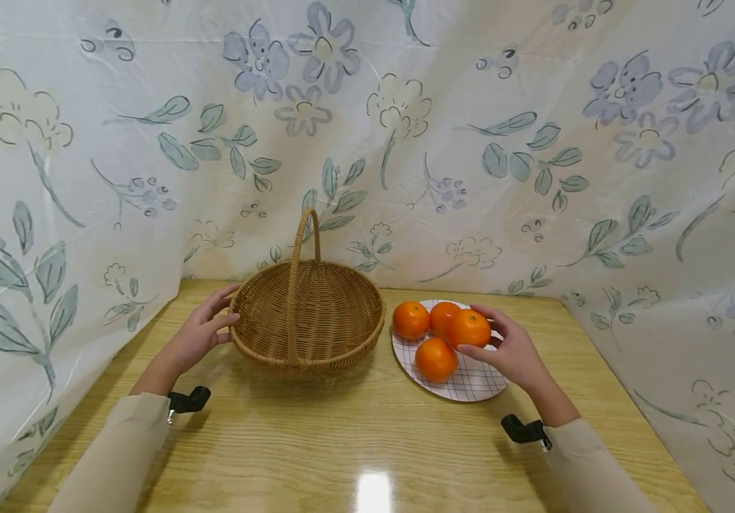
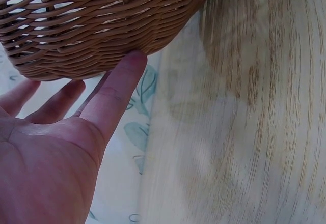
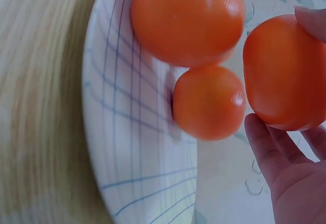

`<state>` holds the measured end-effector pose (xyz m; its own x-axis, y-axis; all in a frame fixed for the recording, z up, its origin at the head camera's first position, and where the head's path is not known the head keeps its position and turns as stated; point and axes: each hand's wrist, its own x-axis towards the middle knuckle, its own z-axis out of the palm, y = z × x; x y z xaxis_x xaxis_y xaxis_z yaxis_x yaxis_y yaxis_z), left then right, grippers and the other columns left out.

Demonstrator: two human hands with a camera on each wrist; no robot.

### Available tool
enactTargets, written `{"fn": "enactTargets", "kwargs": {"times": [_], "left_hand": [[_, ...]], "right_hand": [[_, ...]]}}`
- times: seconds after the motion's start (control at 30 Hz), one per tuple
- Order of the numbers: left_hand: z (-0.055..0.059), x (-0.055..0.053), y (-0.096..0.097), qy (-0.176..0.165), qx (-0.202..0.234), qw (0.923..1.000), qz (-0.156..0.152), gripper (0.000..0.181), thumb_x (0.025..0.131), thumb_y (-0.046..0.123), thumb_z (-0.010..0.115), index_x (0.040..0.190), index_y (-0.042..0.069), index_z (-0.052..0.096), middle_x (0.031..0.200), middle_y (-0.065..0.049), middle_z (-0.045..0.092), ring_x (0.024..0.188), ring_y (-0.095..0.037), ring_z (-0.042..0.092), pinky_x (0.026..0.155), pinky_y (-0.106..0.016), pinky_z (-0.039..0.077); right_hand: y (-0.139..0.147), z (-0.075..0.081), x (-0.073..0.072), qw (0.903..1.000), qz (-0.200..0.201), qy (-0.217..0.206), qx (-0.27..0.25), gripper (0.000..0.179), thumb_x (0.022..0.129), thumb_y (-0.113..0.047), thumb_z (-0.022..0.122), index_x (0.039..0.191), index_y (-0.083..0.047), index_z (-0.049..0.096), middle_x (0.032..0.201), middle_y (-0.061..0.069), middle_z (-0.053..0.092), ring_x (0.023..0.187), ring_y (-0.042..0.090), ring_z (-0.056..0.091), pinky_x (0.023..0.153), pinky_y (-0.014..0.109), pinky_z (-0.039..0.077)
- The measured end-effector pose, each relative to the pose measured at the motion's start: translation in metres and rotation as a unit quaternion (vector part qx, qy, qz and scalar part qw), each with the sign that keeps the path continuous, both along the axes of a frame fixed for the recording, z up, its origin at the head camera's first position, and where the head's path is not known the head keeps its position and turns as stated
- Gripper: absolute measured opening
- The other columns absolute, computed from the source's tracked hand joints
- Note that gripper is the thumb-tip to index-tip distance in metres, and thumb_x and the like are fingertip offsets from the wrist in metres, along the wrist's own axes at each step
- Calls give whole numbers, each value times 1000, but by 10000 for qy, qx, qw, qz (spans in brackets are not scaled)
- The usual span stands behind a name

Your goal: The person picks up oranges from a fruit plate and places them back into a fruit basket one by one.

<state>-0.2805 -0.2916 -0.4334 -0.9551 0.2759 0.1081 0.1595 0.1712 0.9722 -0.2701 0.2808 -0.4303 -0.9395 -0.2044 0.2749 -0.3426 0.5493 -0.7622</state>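
- Gripping 1 held orange [image 1: 470, 330], the right hand [image 1: 513, 350] has its thumb on the near side of the fruit and its fingers on the far side, parted only as wide as the fruit between them.
- The held orange is lifted clear of the plate [image 1: 470, 376]; in the head view it covers part of the back orange [image 1: 442, 315] (whether those 2 touch, I cannot tell).
- The left hand [image 1: 196, 335] is at the left end of the basket [image 1: 342, 306], spread wide, its thumb well apart from the fingers; the thumb tip touches the outer side of the woven wall, and the fingers reach to it farther back (the palm stands away from the wicker).
- The left orange [image 1: 410, 320] and the front orange [image 1: 436, 360] rest on the plate with the back orange, which makes 3 there.
- The plate is pale with a dark grid of lines, and lies just beside the basket, to its right.
- The basket stands upright, its tall handle [image 1: 293, 299] arching over the middle.
- Basket and plate share the wood-grained worktop [image 1: 303, 456], and a flowered cloth [image 1: 367, 142] hangs behind it and at its sides.
- Each forearm wears a beige sleeve, with 1 black fitting at each wrist.
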Motion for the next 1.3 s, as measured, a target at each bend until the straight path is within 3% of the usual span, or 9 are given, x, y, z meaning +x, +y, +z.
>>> {"fn": "enactTargets", "kwargs": {"times": [0.13,0.23,0.5,0.83,1.3], "left_hand": [[0,0,0,-33,15,10000,11,64,110,19,46,165,13,14,166,-27,16,141,-48,35,88,-26,59],[-1,0,0,-41,23,10000,11,64,110,20,46,165,14,14,166,-27,16,141,-48,34,88,-26,59],[-1,1,1,-53,25,10000,40,64,110,19,46,165,14,15,165,-27,17,140,-47,36,87,-27,59],[1,4,2,-20,34,10000,34,65,110,21,47,165,13,14,166,-27,16,142,-49,33,88,-26,59],[0,3,2,-15,136,9999,25,65,109,20,49,165,13,16,165,-29,16,131,-28,48,87,-27,59]], "right_hand": [[-7,7,0,9997,152,-48,-191,78,84,-29,87,151,-17,48,148,9,53,125,31,58,97,20,53],[-13,13,-1,9990,222,-150,-355,78,84,-29,86,151,-18,48,149,9,52,124,32,59,94,16,53],[-30,29,-6,9959,350,-429,-719,80,83,-29,87,152,-18,48,145,7,55,121,33,60,88,23,58],[-63,48,-9,9891,727,-659,-1096,76,82,-25,88,149,-23,52,143,6,58,122,32,62,90,31,60],[-104,64,-24,9826,1030,-798,-1327,74,80,-26,90,146,-25,56,143,4,60,125,30,62,95,39,59]]}}
